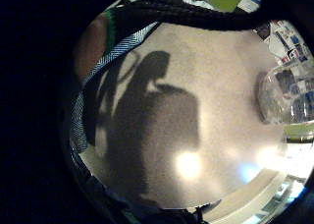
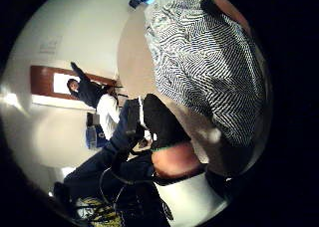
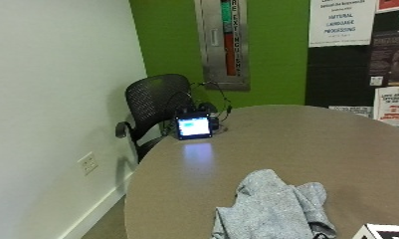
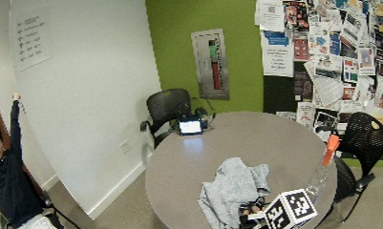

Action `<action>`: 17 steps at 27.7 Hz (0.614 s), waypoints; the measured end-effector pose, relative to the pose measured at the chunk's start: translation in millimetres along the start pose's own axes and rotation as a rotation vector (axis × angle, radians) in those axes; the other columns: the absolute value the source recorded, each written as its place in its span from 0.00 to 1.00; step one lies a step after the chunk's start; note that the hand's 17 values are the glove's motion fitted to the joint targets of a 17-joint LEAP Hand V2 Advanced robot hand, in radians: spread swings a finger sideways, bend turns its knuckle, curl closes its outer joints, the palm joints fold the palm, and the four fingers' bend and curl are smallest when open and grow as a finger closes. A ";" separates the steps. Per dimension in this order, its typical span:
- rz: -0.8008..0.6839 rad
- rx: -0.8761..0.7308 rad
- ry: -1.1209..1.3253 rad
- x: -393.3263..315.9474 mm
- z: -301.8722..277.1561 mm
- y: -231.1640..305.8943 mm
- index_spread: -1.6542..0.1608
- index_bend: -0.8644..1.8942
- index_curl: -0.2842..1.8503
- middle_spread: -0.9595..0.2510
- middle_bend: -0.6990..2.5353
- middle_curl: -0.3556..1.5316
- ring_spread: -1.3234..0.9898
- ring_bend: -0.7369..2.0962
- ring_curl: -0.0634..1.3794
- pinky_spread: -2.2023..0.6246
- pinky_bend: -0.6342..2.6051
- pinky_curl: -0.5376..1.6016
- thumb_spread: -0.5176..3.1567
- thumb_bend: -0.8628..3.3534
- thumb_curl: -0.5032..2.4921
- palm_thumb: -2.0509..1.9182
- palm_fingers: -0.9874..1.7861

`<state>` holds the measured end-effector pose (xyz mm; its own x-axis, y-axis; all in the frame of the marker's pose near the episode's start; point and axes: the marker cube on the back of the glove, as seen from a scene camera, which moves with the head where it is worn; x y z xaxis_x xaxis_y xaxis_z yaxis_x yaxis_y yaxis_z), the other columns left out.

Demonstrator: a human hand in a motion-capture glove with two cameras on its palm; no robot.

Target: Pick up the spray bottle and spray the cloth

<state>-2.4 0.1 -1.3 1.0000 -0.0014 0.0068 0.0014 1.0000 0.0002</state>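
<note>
Spray bottle [image 4: 323, 168] looked light, slippery, clear; best grabbed at neck under orange top. Stood beyond fingers. Cloth [image 4: 232, 190] soft. Finger state: couldn't tell.

One cloth [image 4: 232, 190], one spray bottle [image 4: 323, 168], one table [image 4: 242, 138] — two chairs [image 4: 167, 108].

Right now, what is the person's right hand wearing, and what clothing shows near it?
The right hand wears a black glove with a thin green band at the cuff. Black straps run along its palm. Beside the wrist is black-and-white zigzag fabric; I cannot tell whether it is a sleeve or a shirt.
</note>
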 end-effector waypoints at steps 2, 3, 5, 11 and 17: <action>0.001 -0.001 0.002 -0.1 -0.3 0.0 0.80 0.42 0.18 0.79 0.30 0.24 0.58 0.35 0.09 0.84 0.27 0.28 0.28 0.25 0.19 0.59 0.55; 0.002 -0.001 0.005 0.1 -0.4 -0.1 0.79 0.42 0.19 0.79 0.30 0.24 0.58 0.35 0.10 0.84 0.27 0.29 0.30 0.25 0.20 0.59 0.55; 0.004 -0.002 0.011 0.4 -0.8 -0.2 0.77 0.42 0.21 0.79 0.31 0.26 0.58 0.35 0.12 0.85 0.27 0.31 0.33 0.24 0.20 0.60 0.54; 0.000 0.001 0.010 -3.2 -3.5 -0.4 0.74 0.41 0.24 0.79 0.30 0.28 0.59 0.34 0.14 0.87 0.26 0.33 0.39 0.24 0.22 0.60 0.54; -0.008 0.008 0.007 -4.5 -3.8 -0.7 0.72 0.40 0.25 0.79 0.30 0.30 0.59 0.34 0.16 0.88 0.25 0.34 0.42 0.23 0.23 0.61 0.54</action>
<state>-6.9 -0.6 -5.1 1.0000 -0.0092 0.0000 0.0092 0.9999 0.0080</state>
